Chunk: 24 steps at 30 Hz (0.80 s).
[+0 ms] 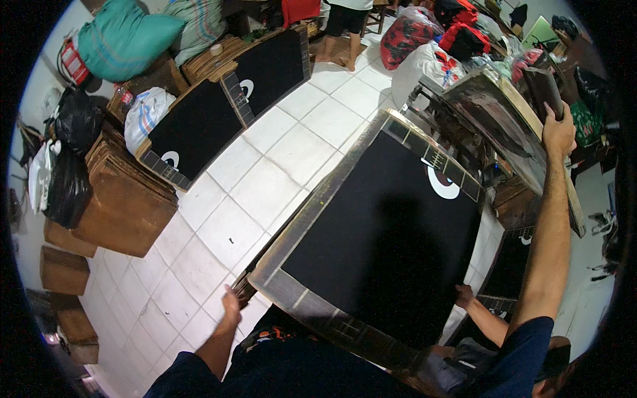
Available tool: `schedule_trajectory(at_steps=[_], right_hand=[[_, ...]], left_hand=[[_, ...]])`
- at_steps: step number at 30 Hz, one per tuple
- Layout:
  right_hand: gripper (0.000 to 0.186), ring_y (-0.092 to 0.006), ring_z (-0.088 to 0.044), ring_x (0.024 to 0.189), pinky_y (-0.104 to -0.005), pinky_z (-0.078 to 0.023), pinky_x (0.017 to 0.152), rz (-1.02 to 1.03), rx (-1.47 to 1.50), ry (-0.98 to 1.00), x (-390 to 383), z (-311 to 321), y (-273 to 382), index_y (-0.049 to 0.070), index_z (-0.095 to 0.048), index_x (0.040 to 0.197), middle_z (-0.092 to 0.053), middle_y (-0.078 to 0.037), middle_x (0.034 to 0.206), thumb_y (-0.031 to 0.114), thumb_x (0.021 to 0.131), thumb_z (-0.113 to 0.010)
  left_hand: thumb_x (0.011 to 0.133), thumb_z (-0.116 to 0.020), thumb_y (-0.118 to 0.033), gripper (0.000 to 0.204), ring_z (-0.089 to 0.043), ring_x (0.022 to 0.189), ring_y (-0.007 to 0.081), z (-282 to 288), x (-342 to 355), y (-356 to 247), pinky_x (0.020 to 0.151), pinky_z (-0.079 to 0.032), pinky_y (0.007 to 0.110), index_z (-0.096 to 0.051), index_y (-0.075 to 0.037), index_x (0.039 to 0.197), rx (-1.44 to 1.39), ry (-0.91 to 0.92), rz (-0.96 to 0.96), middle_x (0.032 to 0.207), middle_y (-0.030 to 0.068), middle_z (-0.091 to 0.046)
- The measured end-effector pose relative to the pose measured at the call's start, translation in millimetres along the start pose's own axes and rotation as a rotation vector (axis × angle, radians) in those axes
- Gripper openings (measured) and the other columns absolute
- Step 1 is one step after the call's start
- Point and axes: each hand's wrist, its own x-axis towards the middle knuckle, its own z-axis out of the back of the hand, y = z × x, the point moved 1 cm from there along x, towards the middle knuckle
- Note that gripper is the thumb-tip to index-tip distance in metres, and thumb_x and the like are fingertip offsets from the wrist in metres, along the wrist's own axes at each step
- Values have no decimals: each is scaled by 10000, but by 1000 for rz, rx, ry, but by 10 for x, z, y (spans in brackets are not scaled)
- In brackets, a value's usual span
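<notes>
A large board (358, 245) with a black middle, squared grey border and white-and-dark curved printed shape lies tilted in front of me. My left hand (231, 302) grips the dark edge at its lower left corner; the fingertips are partly hidden. My right hand (557, 129) is raised, closed on a long dark bar (541, 86) beside a stained, wood-edged frame (504, 136) tilted up on a metal stand (421, 96). Another hand (468, 295), apparently a co-worker's, is at the board's right edge, below my right arm.
Similar black boards (269, 73) lean along the left over a white tiled floor (265, 166). Brown stacked sheets (119, 209), sacks (123, 43) and black bags (73, 186) line the left wall. A bare-legged person (338, 40) stands at the back near piles of bags (411, 36).
</notes>
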Motion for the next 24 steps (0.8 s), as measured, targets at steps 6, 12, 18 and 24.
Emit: schedule_trajectory(at_steps=[6, 12, 18, 24], right_hand=[[452, -329, -689, 1078, -501, -452, 978, -61, -25, 82, 33, 69, 57, 287, -633, 1365, -755, -84, 1148, 475, 956, -675], [482, -321, -643, 1192, -502, -438, 1016, -87, -72, 128, 39, 48, 37, 270, -608, 1405, -727, -70, 1236, 479, 973, -655], [469, -323, -651, 1180, -503, -434, 1022, -95, -10, 128, 55, 47, 48, 269, -620, 1391, -734, -84, 1213, 481, 974, -650], [484, -328, -651, 1173, -529, -412, 1028, -132, -51, 172, 133, 13, 49, 279, -611, 1401, -727, -73, 1231, 499, 972, -647]], left_hand=[[1109, -310, -560, 710, -605, 1187, 257, -1155, -620, 360, 1019, -473, 416, -522, 56, 1392, 108, 397, -97, 1277, 202, -643], [1132, -432, -310, 433, -551, 1008, 157, -1767, -664, 283, 875, -478, 347, -437, 15, 1419, -272, 133, -282, 1134, 58, -596], [1138, -416, -297, 427, -610, 891, 187, -1699, -209, 569, 769, -512, 376, -474, 38, 1397, -148, 39, -194, 1042, 95, -671], [1078, -520, -487, 603, -630, 778, 210, -1438, -99, 203, 770, -534, 404, -616, 88, 1236, 240, 117, -277, 931, 134, -706]])
